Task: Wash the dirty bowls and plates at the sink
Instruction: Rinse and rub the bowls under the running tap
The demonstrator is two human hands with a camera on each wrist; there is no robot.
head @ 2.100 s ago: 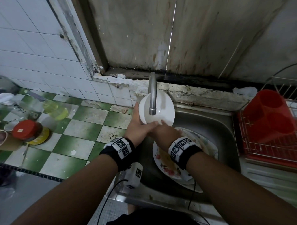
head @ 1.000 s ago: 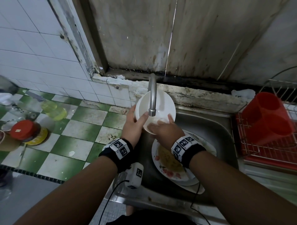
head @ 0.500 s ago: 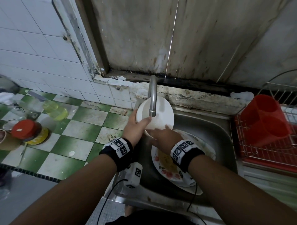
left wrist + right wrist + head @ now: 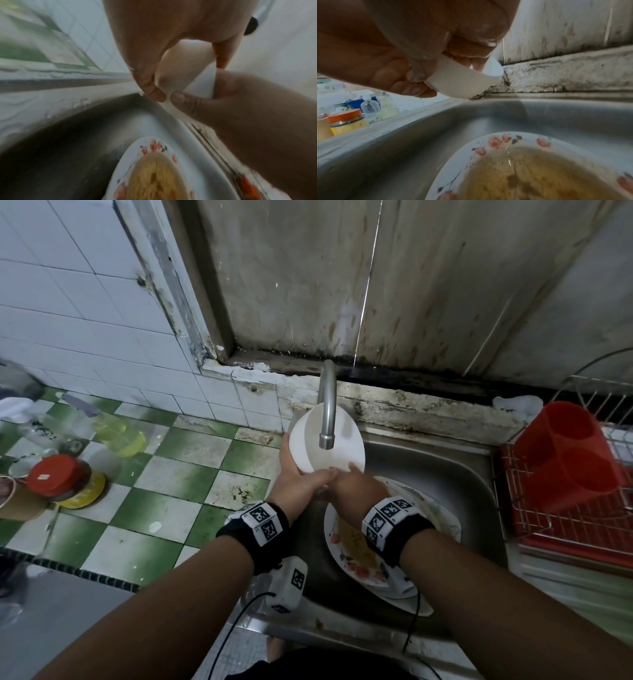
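Observation:
I hold a white bowl (image 4: 305, 440) tilted on edge under the steel faucet (image 4: 327, 405), over the sink (image 4: 445, 474). My left hand (image 4: 296, 477) grips its left lower side, fingers curled round the wall (image 4: 185, 65). My right hand (image 4: 354, 482) pinches the lower rim beside it; in the right wrist view the thumb and fingers clamp the bowl (image 4: 462, 81). The two hands touch. Below them lies a flowered plate (image 4: 356, 546) with yellow-brown residue, stacked on other plates in the basin.
A red wire dish rack (image 4: 565, 529) with a red cutlery holder (image 4: 565, 453) stands right of the sink. On the green-and-white tiled counter (image 4: 171, 508) at left are a red-lidded jar (image 4: 58, 475) and a bottle of yellow liquid (image 4: 116, 433).
My right hand has slid from inside the bowl down to its lower rim, meeting the left hand. The bowl stays under the faucet, turned slightly.

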